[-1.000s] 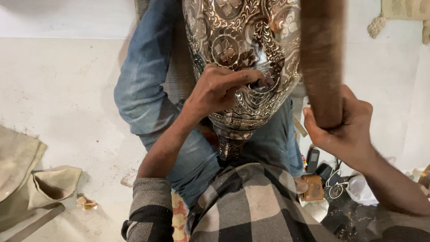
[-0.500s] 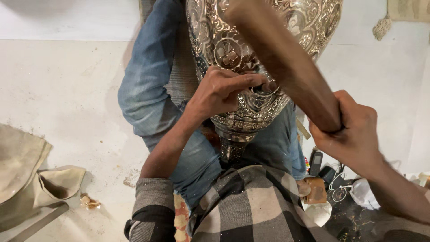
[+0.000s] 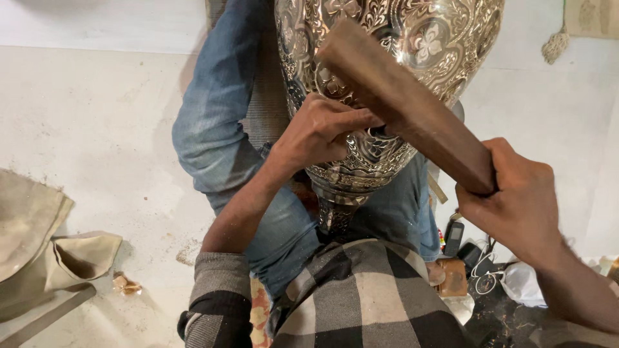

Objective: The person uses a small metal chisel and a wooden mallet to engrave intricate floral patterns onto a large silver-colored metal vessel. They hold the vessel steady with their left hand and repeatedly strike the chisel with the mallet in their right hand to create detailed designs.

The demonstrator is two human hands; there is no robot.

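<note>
A large engraved metal vase, silver with floral scrollwork, lies between my knees with its narrow foot toward me. My left hand rests on its lower body, fingers pinched together as if on a small tool whose tip is hidden behind the wood. My right hand grips a brown wooden block like a mallet, its far end lying over the vase just above my left fingers. My legs are in blue jeans and my shirt is checked.
A beige cloth bag lies on the pale floor at the left, with a small brown scrap beside it. At the lower right sit a small dark phone, a white bag and assorted small items.
The wooden block has swung down from upright at the right to slanted across the vase, ending near my left fingers. My left hand stays on the vase.
</note>
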